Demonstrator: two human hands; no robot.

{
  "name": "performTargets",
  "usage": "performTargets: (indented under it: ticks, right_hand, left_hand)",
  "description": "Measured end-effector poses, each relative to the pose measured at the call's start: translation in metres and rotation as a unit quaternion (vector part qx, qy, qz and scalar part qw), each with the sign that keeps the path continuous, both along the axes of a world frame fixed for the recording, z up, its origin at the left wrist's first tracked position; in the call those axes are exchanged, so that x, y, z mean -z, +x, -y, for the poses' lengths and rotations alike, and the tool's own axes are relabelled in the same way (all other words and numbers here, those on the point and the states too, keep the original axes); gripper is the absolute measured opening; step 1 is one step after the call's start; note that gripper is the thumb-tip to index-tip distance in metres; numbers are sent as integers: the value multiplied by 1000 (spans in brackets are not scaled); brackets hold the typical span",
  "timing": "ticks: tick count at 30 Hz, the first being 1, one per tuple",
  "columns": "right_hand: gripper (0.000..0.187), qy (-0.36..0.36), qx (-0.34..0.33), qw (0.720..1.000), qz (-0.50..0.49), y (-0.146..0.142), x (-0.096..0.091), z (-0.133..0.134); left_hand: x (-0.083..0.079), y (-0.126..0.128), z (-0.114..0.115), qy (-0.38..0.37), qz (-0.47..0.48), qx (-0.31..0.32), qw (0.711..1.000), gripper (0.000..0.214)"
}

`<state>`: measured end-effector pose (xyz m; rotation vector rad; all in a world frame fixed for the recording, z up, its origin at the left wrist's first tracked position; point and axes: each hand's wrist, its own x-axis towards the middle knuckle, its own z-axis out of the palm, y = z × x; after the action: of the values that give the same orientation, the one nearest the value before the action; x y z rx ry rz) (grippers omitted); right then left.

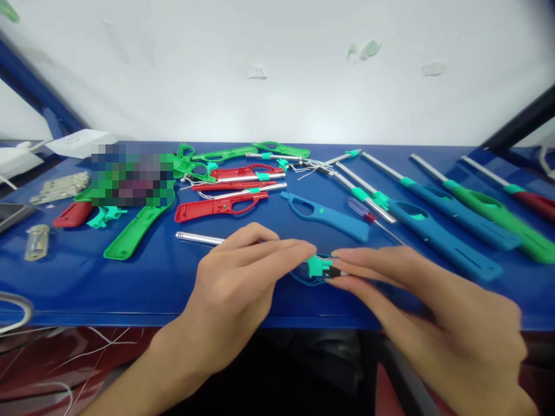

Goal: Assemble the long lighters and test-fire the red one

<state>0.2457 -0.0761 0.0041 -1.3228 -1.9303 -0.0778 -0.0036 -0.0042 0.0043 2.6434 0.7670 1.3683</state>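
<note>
Near the front edge of the blue table, both my hands work close together on a partly assembled gas lighter. Its metal tube (197,237) sticks out to the left from under my left hand (236,283), whose fingers are closed around the lighter. A teal trigger (315,266) shows at the left fingertips. My right hand (446,312) pinches a small black part (333,272) against the trigger between thumb and fingers. Beneath them, part of a blue handle shell (310,281) is visible; my fingers hide the rest.
Closed lighters (459,214) lie at right, beside a screwdriver (362,210) and a blue shell half (329,216). Red shell halves (221,206), metal tubes (269,189) and green shells (139,228) lie behind and left. A clear-plastic part (37,242) sits far left; a pixelated patch covers some pieces.
</note>
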Motion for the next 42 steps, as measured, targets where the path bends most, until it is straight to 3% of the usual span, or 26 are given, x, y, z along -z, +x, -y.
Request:
performTargets:
  ticks: [4,9,14,21,25,30,36,42]
  right_hand:
    - [15,10,-8,1000,1,1,0,-4]
    - [10,4,27,997,-67,-5,-1,-4]
    - [7,3,-14,994,-109,-3,5,-8]
    - [7,14,-9,993,-114,-1,5,-11]
    - [7,40,20,993,-106,-2,6,-12]
    - [8,42,11,993,-111,-4,8,-11]
    - [7,62,18,993,-99,0,11,-8]
    - [7,71,26,992,-97,1,13,-7]
  left_hand:
    - [2,3,-3,-19,15,23,999,40]
    - [0,6,-4,-55,16,24,998,40]
    - [-4,6,-6,-56,-2,20,998,45]
    - [-3,7,-8,-79,29,39,996,40]
    - [-6,10,-2,-145,61,24,987,28]
    - [-12,12,0,-225,90,43,969,37]
    - [-13,11,-1,-230,80,50,969,18]
    - [-8,10,-4,-189,52,89,977,32]
